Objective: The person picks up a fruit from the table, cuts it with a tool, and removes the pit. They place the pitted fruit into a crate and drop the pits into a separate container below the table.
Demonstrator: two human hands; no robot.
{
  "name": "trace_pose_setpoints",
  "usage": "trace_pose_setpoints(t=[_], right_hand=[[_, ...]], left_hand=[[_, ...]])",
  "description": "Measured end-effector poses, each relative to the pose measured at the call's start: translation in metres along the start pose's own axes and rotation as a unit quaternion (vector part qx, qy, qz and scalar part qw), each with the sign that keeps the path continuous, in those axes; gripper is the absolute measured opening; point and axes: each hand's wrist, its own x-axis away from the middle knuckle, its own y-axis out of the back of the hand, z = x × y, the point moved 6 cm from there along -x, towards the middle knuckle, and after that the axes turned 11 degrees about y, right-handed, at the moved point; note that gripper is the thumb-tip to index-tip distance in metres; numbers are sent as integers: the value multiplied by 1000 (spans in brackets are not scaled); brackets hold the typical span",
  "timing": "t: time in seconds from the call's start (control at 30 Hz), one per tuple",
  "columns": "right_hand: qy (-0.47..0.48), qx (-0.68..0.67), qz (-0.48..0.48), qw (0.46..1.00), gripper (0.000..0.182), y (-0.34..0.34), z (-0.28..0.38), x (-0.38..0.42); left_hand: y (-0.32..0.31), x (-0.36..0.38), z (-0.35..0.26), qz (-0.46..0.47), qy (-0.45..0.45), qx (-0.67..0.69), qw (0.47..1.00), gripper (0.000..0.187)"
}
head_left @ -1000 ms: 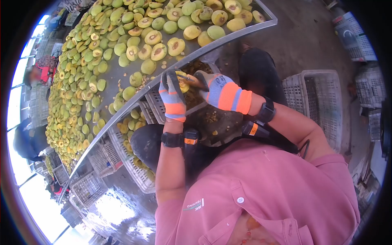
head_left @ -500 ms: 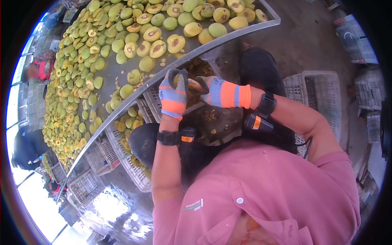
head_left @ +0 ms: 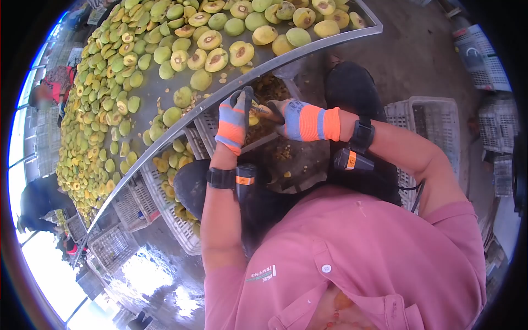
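In orange and grey gloves, both my hands meet just below the table's metal edge. My left hand (head_left: 233, 118) is closed, fingers curled round a yellow stone-fruit piece (head_left: 253, 119), mostly hidden by the glove. To its right, my right hand (head_left: 300, 119) is closed on a short tool with a brown handle (head_left: 265, 111). The tool points at the fruit piece; its working end is hidden. On the table beyond my hands lie halved green-yellow stone fruits (head_left: 216, 59), several showing brown pits or hollows.
A metal rim (head_left: 308, 53) edges the sloping table. Below my hands, a crate holds scraps (head_left: 272, 88). A white crate (head_left: 184, 231) with fruit stands left of my knee, another crate (head_left: 440, 118) on the right. Farther left, a person in red (head_left: 59, 82) is by the pile.
My left hand has tilted slightly, and a yellow fruit piece now shows between my hands. My right hand has shifted a little to the right with the tool.
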Motion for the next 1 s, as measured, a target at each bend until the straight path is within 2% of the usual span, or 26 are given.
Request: trace_pose_setpoints(t=[0.03, 0.07, 0.13, 0.2, 0.27, 0.37, 0.4, 0.43, 0.47, 0.5, 0.53, 0.57, 0.6, 0.63, 0.7, 0.73, 0.77, 0.83, 0.87, 0.9, 0.97, 1.0], right_hand=[[-1, -14, -2, 1000, 29, -3, -4, 0], [-3, -28, -3, 1000, 29, -4, -7, 0], [-10, -25, 15, 1000, 30, 1, -2, 1], [-29, -25, 37, 999, 30, -1, -6, 0], [-57, -26, 67, 996, 30, -7, -18, -3], [-47, -39, 52, 997, 32, -5, -13, -3], [-36, -8, 52, 998, 32, -5, -12, -2], [-23, 22, 53, 998, 33, -5, -10, -2], [-10, 52, 53, 997, 33, -7, -9, -2], [0, 24, 27, 999, 35, -8, -6, -2], [10, -3, 0, 1000, 37, -7, -4, -3], [20, -28, -28, 999, 39, -5, -2, -3], [21, -138, -79, 987, 39, 1, 2, -1], [21, -247, -127, 961, 40, 6, 8, 1], [58, -263, -170, 948, 41, 13, -6, -6], [77, -270, -190, 941, 42, 17, -11, -9], [91, -191, -196, 958, 42, 22, -15, -12], [106, -199, -187, 956, 43, 26, -5, -19], [113, -202, -180, 956, 44, 27, -1, -21], [104, -213, -133, 962, 45, 22, 1, -24], [88, -238, -42, 966, 47, 9, 6, -27], [94, -226, -48, 968, 44, 11, 11, -25]], left_hand=[[3, -4, 6, 19, 32, 26, 999, 22], [4, -8, 7, 47, 17, 44, 998, 20], [5, -9, 3, 25, -45, -74, 996, 21], [1, -9, 0, 6, -67, -142, 988, 22], [-3, -5, -2, -13, -50, -158, 986, 23], [-2, -3, 0, -17, -38, -112, 993, 23], [-3, 1, -7, 12, -114, -215, 970, 23], [0, 7, -13, 39, -188, -315, 929, 37], [2, 10, -13, 48, -227, -360, 904, 47], [3, 15, -15, 54, -268, -400, 875, 58], [6, 14, -17, 45, -280, -387, 878, 61], [11, 10, -17, 44, -256, -303, 917, 63], [15, 7, -19, 42, -236, -213, 947, 66], [22, 5, -14, 44, -170, -45, 983, 67], [28, 9, -6, 28, -82, 129, 988, 51], [18, 20, -20, 15, -64, 132, 989, 40], [14, 22, -21, 25, -41, 135, 990, 43], [5, 24, -22, 46, 6, 139, 989, 50], [3, 20, -14, 64, 69, 182, 979, 50], [-2, 20, -7, 80, 132, 225, 962, 50], [-13, 25, -13, 122, 124, 217, 961, 52], [-15, 26, -16, 132, 122, 229, 957, 52]])
